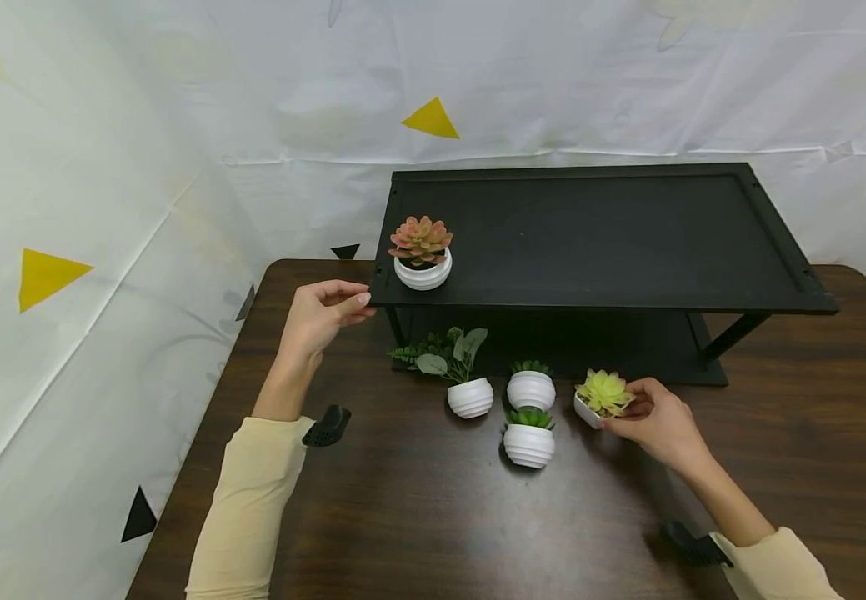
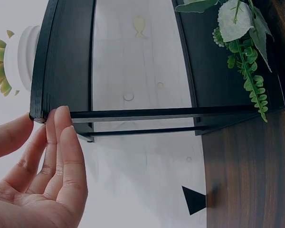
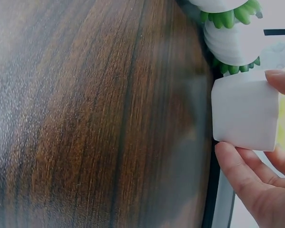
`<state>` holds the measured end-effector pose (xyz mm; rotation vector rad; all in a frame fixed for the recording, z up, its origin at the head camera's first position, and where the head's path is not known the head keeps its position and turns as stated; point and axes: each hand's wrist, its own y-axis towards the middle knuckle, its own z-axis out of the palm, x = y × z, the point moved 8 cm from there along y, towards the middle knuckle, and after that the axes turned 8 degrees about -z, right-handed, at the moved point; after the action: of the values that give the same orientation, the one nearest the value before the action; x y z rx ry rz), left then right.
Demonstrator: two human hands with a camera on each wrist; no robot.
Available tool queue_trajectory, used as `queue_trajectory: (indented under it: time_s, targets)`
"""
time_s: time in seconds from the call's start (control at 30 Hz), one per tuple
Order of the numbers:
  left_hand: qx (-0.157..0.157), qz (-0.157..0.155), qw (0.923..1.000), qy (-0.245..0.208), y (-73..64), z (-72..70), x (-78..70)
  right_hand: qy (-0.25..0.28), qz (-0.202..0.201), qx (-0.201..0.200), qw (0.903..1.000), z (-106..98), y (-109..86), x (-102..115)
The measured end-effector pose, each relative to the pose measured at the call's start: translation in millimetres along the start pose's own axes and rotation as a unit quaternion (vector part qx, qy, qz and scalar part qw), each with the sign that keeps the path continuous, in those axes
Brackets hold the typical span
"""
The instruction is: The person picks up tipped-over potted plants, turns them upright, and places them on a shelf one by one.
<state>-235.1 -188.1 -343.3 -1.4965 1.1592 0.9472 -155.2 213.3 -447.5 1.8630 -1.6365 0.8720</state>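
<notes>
My left hand (image 1: 320, 315) pinches the front left corner of a black two-tier shelf (image 1: 598, 237), thumb on one side of the edge and fingers on the other. Close by on the top tier stands a pink-orange succulent in a white round pot (image 1: 422, 272). On the right, my right hand (image 1: 661, 421) holds a yellow-green succulent (image 1: 603, 392) by its white angular pot (image 3: 244, 114), between thumb and fingers. The head view does not show clearly whether that pot touches the table.
In front of the shelf are a leafy plant in a white pot (image 1: 470, 398) and two small green succulents, one in a rear pot (image 1: 531, 390), one in a front pot (image 1: 528, 446). The brown wooden table (image 1: 433, 533) meets white sheeting (image 1: 312, 100) behind and at left.
</notes>
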Motion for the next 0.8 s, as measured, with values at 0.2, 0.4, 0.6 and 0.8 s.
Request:
queue_trajectory:
  time_s: [0.2,0.4,0.6,0.8]
  targets:
    - [-0.002,-0.003,1.0,-0.002,-0.4,0.3,-0.4,-0.004,0.006,-0.001,1.0,-4,-5.2,6]
    - [-0.002,-0.007,0.9999,-0.007,-0.2,0.1,0.5,-0.009,0.001,-0.004,0.9999,-11,-8.1,13]
    - [-0.002,-0.006,1.0,0.002,-0.6,-0.3,0.6,-0.011,-0.009,-0.003,0.9999,-16,-9.7,20]
    - [-0.003,-0.003,1.0,0.007,-0.5,-0.1,0.1,-0.01,-0.017,0.004,0.9998,-21,-10.6,27]
